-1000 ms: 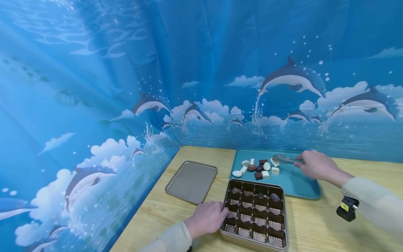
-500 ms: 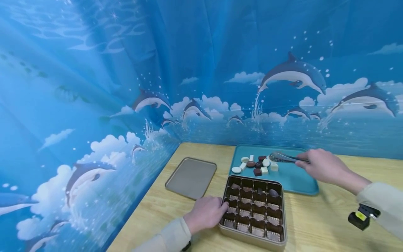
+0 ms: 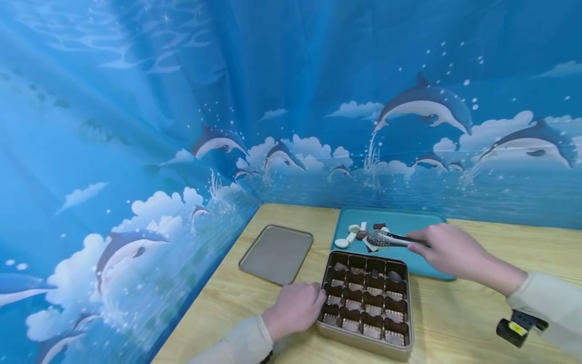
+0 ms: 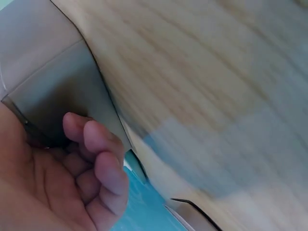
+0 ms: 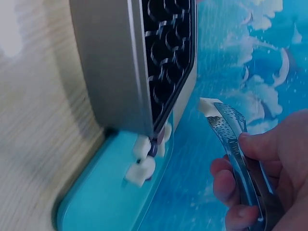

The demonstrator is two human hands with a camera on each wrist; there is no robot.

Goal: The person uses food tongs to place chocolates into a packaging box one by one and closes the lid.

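Four chocolates (image 3: 395,276) sit in the lower-centre tin (image 3: 364,345); twelve cells (image 3: 373,309) look empty. Your right hand (image 3: 459,253) squeezes tongs (image 3: 390,239) on a white piece (image 5: 208,107); your left hand (image 3: 295,308) grips the tin.

Head view forward, down; wrist views close; tin (image 3: 364,342) shared.
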